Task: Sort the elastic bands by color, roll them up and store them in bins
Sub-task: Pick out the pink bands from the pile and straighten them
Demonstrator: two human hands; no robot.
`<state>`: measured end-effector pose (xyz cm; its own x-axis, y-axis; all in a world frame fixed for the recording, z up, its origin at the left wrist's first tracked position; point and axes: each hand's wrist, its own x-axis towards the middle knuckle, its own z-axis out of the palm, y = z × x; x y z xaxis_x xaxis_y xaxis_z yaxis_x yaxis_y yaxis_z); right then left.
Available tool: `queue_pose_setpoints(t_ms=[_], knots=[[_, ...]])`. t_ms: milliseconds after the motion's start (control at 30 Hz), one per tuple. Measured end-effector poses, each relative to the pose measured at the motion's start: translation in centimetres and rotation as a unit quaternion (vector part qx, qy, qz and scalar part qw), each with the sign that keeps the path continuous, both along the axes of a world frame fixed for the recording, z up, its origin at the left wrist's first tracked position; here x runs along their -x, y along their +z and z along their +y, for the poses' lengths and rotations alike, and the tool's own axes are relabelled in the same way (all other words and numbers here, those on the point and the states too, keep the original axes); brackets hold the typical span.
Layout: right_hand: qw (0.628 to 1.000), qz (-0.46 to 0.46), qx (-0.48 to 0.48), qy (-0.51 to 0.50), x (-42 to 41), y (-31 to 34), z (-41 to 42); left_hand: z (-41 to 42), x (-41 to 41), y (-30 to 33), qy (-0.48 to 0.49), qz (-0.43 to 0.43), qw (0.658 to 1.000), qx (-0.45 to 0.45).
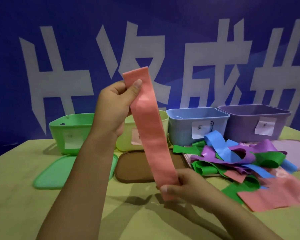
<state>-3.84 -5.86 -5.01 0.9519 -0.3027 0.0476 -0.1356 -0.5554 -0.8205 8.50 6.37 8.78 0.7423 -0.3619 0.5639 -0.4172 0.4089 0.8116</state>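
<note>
A pink elastic band [150, 129] hangs stretched flat in the air above the table. My left hand [114, 104] pinches its upper end between thumb and fingers. My right hand [184, 184] grips its lower end near the table. To the right lies a tangled pile of bands [232, 158] in green, blue, purple and pink. Along the back stand the green bin [68, 130], the pale yellow bin [125, 139] partly hidden by the band, the blue bin [182, 129] and the purple bin [244, 125], each with a paper label.
A green lid [55, 172] and a brown lid [132, 168] lie flat in front of the bins. A pale pink lid [298, 153] lies under the pile at the right. A blue banner with white characters hangs behind the table.
</note>
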Motion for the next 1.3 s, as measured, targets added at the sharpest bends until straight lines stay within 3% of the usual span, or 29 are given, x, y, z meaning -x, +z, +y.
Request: queue_pose_setpoints(t_ms=[133, 267, 367, 433, 533, 800, 867, 933, 1000, 1133, 1200, 1300], knots=[[0.999, 0.013, 0.03, 0.036, 1.7, 1.4, -1.7, 0.3, 0.3, 0.0, -0.05, 0.003, 0.999, 0.02], [0.982, 0.063, 0.174, -0.032, 3.6, 3.2, -4.8, 0.1, 1.2, -0.1, -0.057, -0.003, 0.998, 0.023], [0.933, 0.098, 0.31, -0.151, 4.5, 3.8, -8.0, -0.3, 1.9, -0.4, -0.046, -0.015, 0.999, 0.009], [0.887, 0.186, 0.39, -0.164, 5.0, 3.6, -10.0, -0.6, 2.0, -0.7, -0.025, -0.038, 0.999, -0.015], [0.845, 0.299, 0.401, -0.188, 5.3, 2.1, -12.3, -1.1, 2.0, -1.3, -0.035, -0.053, 0.998, -0.024], [0.802, 0.278, 0.468, -0.247, 4.8, -0.6, -13.5, -2.8, 2.6, -2.6, -0.05, -0.082, 0.994, -0.048], [0.807, 0.243, 0.473, -0.257, 4.8, -0.4, -13.9, -3.2, 2.9, -2.8, -0.046, -0.093, 0.993, -0.054], [0.84, 0.172, 0.431, -0.281, 4.9, 0.4, -14.2, -3.5, 3.1, -3.0, -0.05, -0.096, 0.992, -0.064], [0.875, 0.071, 0.356, -0.321, 5.0, 2.0, -14.2, -3.8, 3.0, -3.2, -0.052, -0.093, 0.991, -0.077], [0.9, -0.135, 0.164, -0.38, 4.8, 5.6, -12.9, -4.1, 2.7, -3.5, -0.046, -0.104, 0.987, -0.111], [0.897, -0.22, 0.048, -0.38, 4.5, 7.8, -12.3, -4.1, 2.6, -3.5, -0.047, -0.102, 0.987, -0.116], [0.881, -0.303, 0.005, -0.363, 3.7, 11.4, -12.0, -3.9, 2.6, -3.4, -0.055, -0.097, 0.987, -0.118]])
